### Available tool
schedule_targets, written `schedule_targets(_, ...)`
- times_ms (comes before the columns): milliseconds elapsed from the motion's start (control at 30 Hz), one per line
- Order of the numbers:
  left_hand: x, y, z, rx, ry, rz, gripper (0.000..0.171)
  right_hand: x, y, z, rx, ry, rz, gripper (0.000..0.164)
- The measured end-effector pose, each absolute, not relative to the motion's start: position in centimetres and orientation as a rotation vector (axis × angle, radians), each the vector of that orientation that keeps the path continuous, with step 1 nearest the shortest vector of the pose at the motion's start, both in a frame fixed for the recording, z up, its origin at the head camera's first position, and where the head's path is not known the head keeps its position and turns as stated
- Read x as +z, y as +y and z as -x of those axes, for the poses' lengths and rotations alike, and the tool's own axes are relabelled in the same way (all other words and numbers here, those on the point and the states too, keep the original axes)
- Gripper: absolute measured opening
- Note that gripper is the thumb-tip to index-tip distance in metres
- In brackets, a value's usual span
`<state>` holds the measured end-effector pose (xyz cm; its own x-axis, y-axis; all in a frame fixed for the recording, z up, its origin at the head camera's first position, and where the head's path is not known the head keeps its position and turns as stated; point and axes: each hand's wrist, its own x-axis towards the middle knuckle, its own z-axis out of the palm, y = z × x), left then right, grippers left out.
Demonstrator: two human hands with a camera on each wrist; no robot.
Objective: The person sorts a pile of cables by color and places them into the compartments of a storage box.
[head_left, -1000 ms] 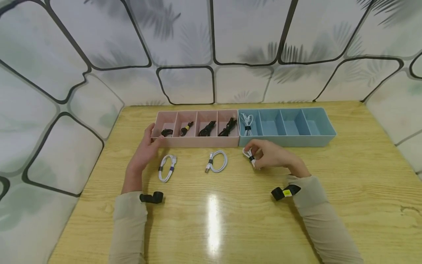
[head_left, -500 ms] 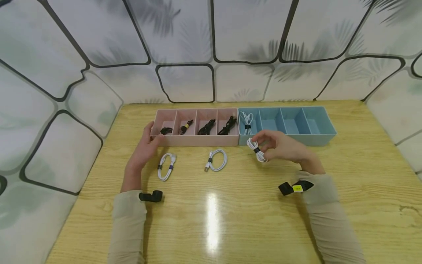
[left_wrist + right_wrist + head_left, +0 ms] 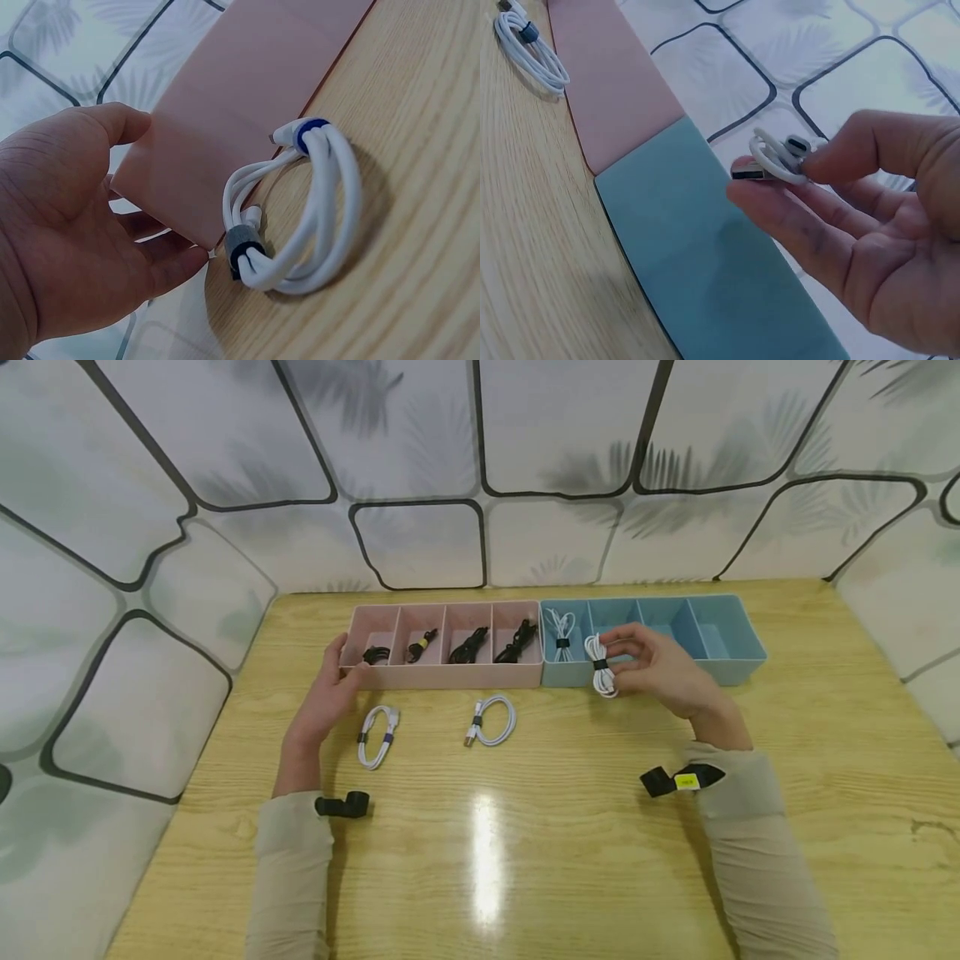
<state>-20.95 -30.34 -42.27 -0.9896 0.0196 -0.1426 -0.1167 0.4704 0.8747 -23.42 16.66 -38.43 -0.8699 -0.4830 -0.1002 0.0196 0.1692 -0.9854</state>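
My right hand (image 3: 663,672) pinches a coiled white USB cable (image 3: 600,666) with a black tie between thumb and fingertips. The bundle is raised at the front wall of the blue divided box (image 3: 562,675). In the right wrist view, a USB-A plug (image 3: 748,173) and a smaller plug (image 3: 798,145) stick out of it. My left hand (image 3: 321,700) grips the left end of the pink divided box (image 3: 450,677), thumb on the front wall and fingers round the side. Just below that hand, a looped white cable (image 3: 330,202) lies on the table.
Another coiled white cable (image 3: 480,722) lies in front of the pink box. Each pink compartment holds a black cable, one of them a bundle (image 3: 469,646). A white cable (image 3: 562,631) is in the blue box's leftmost compartment. A patterned wall covering (image 3: 420,547) rises behind the table.
My right hand has lifted the white USB cable off the table and moved it up and right to the blue box's front, turning the bundle more upright. My left hand stays on the pink box.
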Motion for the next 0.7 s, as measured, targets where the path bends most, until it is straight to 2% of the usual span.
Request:
schedule_targets(433,-42.4,-30.5,20.9,1.548,2.587,0.093,0.073,-38.6,17.2,24.3,-1.977,2.158,0.102,0.056)
schedule_targets(700,-42.4,-30.4,20.9,1.546,2.594,0.093,0.073,-38.8,17.1,24.7,-2.043,2.224,0.029,0.059)
